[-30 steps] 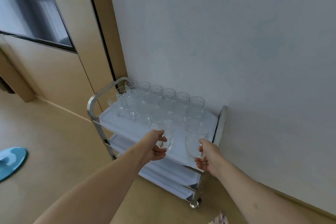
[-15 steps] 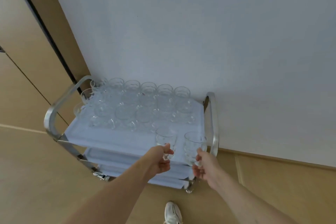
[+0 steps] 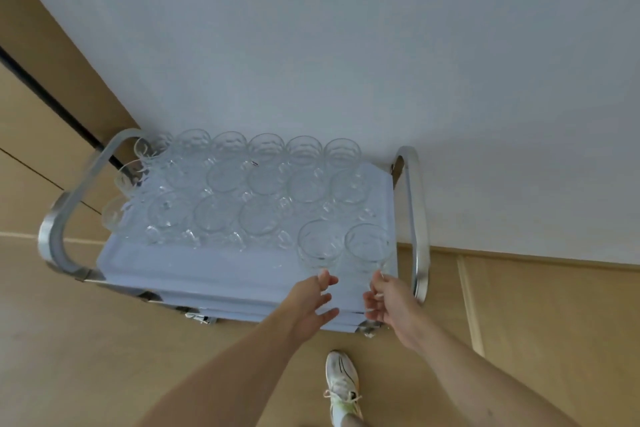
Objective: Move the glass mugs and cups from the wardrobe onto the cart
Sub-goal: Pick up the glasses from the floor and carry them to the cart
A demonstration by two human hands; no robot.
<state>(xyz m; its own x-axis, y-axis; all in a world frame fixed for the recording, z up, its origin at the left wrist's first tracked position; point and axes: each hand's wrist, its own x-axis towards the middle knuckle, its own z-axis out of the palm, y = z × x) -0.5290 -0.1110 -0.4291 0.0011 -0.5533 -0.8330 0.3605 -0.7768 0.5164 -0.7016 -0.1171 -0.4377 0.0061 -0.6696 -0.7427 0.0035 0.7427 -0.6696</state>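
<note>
Several clear glass mugs stand in rows on the pale top shelf (image 3: pixel 194 267) of a steel cart against the wall. Two more mugs stand at the shelf's front right: a left mug (image 3: pixel 320 246) and a right mug (image 3: pixel 369 244). My left hand (image 3: pixel 311 305) hovers just in front of the left mug with its fingers spread and holds nothing. With curled fingers, my right hand (image 3: pixel 384 302) reaches the right mug, its thumb and fingertip at the mug's handle.
Steel handle bars rise at the cart's left end (image 3: pixel 55 229) and right end (image 3: pixel 417 218). A white wall stands right behind the cart. My white shoe (image 3: pixel 343 381) is on the tan floor in front. Lower shelves show under the top one.
Both mugs have come down onto the front right of the top shelf. My left hand has let go of its mug and spread its fingers. The view has tilted down over the cart.
</note>
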